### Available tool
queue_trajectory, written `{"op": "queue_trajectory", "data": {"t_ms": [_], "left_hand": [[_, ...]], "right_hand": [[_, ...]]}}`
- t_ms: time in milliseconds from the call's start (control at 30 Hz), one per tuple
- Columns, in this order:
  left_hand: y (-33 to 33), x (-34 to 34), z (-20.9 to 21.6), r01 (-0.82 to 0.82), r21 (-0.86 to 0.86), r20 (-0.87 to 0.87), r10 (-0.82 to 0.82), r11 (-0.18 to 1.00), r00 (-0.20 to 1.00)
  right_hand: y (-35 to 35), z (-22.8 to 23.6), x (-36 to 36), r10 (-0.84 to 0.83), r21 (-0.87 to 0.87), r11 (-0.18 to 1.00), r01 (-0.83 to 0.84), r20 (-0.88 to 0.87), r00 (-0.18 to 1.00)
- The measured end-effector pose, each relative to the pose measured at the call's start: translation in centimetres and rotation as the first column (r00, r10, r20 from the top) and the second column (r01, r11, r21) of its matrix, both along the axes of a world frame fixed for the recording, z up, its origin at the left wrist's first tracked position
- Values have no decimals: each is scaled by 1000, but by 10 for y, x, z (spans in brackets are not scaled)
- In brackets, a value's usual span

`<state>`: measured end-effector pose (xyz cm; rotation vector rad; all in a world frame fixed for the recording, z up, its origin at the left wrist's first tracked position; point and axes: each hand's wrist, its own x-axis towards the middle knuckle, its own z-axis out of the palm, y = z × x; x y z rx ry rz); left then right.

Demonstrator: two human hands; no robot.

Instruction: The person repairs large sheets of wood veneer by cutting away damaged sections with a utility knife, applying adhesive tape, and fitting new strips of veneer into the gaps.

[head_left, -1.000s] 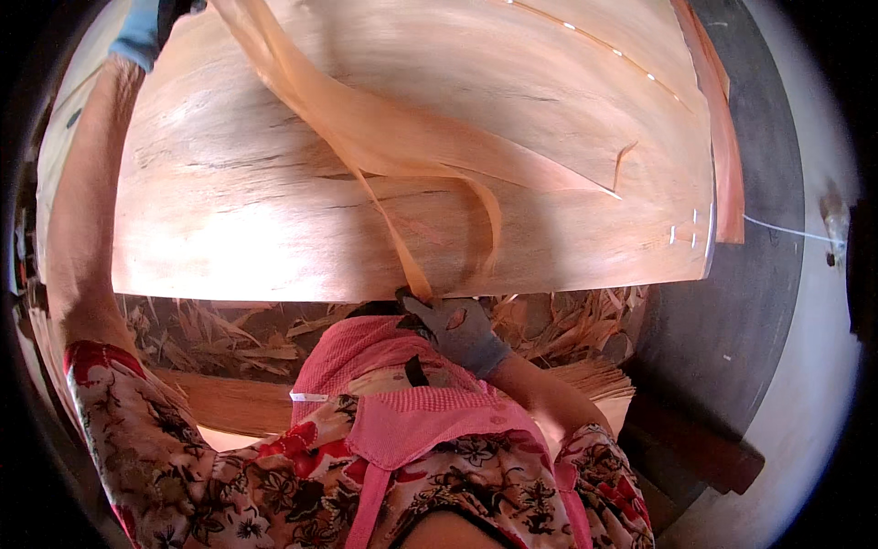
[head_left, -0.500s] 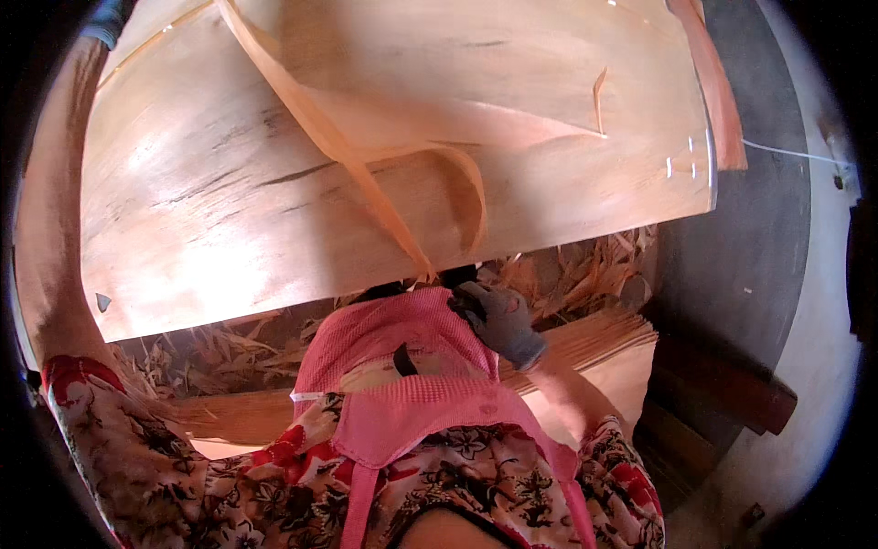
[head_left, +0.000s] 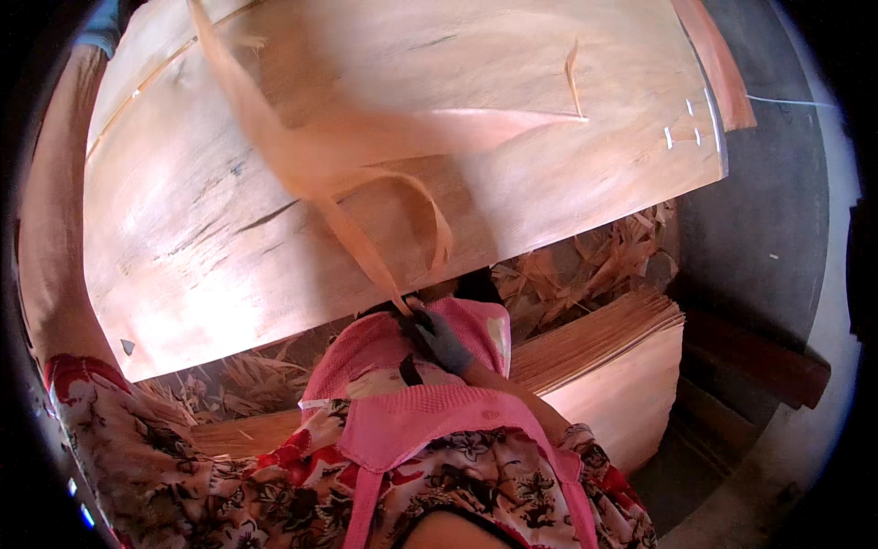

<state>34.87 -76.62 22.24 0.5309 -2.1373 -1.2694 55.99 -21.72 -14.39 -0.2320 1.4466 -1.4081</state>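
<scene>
A broad, pale sheet of wood veneer (head_left: 549, 192) spreads out in front of me, with dark streaks and small white tape pieces near its right edge. Across it runs a long, loose veneer strip (head_left: 245, 105), partly blurred, with a curled branch and a torn flap pointing right. My right hand (head_left: 439, 340), in a grey glove, is closed on the strip's near end at the sheet's front edge, in front of my pink apron (head_left: 402, 421). Far off at the upper left is my left hand (head_left: 101, 35) in a blue-grey glove; its fingers are lost in the dark rim.
Behind the sheet's front edge, wood scraps (head_left: 594, 261) litter the floor. A stack of veneer sheets (head_left: 613, 384) lies close to my body on the right. Farther right are a dark board (head_left: 750, 210) and a reddish-brown beam (head_left: 759, 361).
My right hand has moved left and closed on the strip's near end. The strip has shifted left and blurs with motion. My left arm stays stretched toward the upper left.
</scene>
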Motion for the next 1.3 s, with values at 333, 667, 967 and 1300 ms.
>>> {"op": "queue_trajectory", "data": {"t_ms": [333, 667, 967, 1300], "left_hand": [[-6, -65, -20, -68, 160, 1, 69, 985, 998], [-51, 18, -38, -330, 252, 204, 284, 910, 937], [41, 246, -65, -704, 122, 420, 607, 700, 675], [98, 344, -146, -722, 374, 325, 647, 582, 690]], "right_hand": [[139, 145, -194, -214, 238, 915, 327, -400, 891], [131, 275, -446, 50, 203, 961, 189, -797, 602], [88, 297, -537, -30, -21, 987, 159, -998, 55], [-36, 271, -344, 343, 255, 912, -320, -902, 261]]}}
